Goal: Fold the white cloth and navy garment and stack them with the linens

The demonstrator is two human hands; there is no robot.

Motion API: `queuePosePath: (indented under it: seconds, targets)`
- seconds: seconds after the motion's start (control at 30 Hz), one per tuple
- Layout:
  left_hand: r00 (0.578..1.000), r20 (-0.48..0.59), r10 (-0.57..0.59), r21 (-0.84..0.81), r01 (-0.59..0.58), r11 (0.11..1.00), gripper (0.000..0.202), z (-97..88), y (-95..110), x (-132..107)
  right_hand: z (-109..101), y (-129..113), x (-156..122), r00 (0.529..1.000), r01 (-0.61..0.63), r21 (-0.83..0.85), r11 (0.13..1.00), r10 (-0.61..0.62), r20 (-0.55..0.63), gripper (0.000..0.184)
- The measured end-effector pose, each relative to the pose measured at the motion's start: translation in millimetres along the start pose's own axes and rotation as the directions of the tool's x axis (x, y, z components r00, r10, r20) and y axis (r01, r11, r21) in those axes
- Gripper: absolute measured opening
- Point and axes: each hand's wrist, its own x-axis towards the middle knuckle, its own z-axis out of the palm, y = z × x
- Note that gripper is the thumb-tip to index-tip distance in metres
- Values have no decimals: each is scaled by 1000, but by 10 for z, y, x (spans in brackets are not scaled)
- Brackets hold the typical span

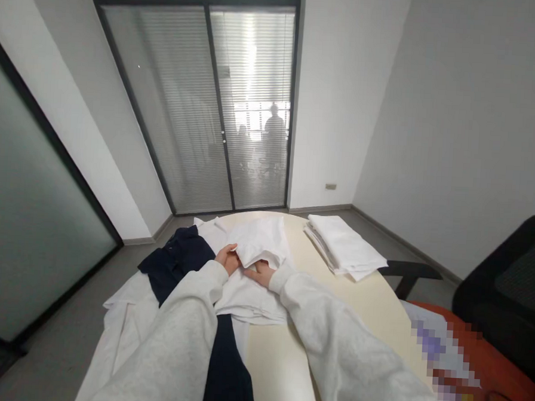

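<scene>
The white garment [260, 242] lies mid-desk [286, 357], left of the folded stack [342, 245]. The left hand [228, 259] pinches its folded edge. The right hand [260, 273] lies half under that fold, grip unclear.

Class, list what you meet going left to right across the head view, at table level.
navy garment → left hand → right hand → stack of folded white cloths → black chair
</scene>
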Motion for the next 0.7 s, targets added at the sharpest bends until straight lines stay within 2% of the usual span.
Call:
queuePosePath:
  seconds: [0.1, 0.2, 0.27, 0.33, 0.4, 0.47, 0.57, 0.63, 0.7]
  targets:
    - [998, -50, 26, -38, -28, 999, 44, 29, 21, -5, -216, 109, 19, 997, -39, 101, 994, 32, 67, 53]
    - [998, -58, 34, -66, -38, 997, 43, 57, 36, -6, -495, 300, -49, 997, -81, 161, 984, 80, 14, 30]
    - [998, -58, 29, -67, -33, 997, 42, 63, 39, -4, -696, 439, -118, 993, -115, 275, 955, 111, 27, 25]
    - [998, -66, 17, -56, -21, 998, 39, 58, 40, -3, -878, 556, -169, 951, -304, 397, 866, 299, 74, 23]
    - [997, -80, 10, -43, -13, 999, 35, 50, 37, -4, -1004, 634, -176, 860, -477, 464, 747, 505, 73, 22]
    - [993, -117, 2, -19, -4, 1000, 30, 45, 29, -5, -1050, 664, -140, 793, -531, 500, 684, 609, 11, 21]
    - [977, -214, -9, 43, 19, 999, 26, 49, 5, 2, -992, 633, -41, 751, -526, 537, 660, 657, -71, 22]
    - [964, -266, 2, 85, 21, 996, 25, 52, -14, 14, -919, 591, 33, 740, -515, 523, 679, 660, -128, 27]
    - [957, -289, 28, 125, 9, 992, 26, 47, -28, 27, -858, 563, 103, 755, -500, 445, 743, 625, -197, 30]
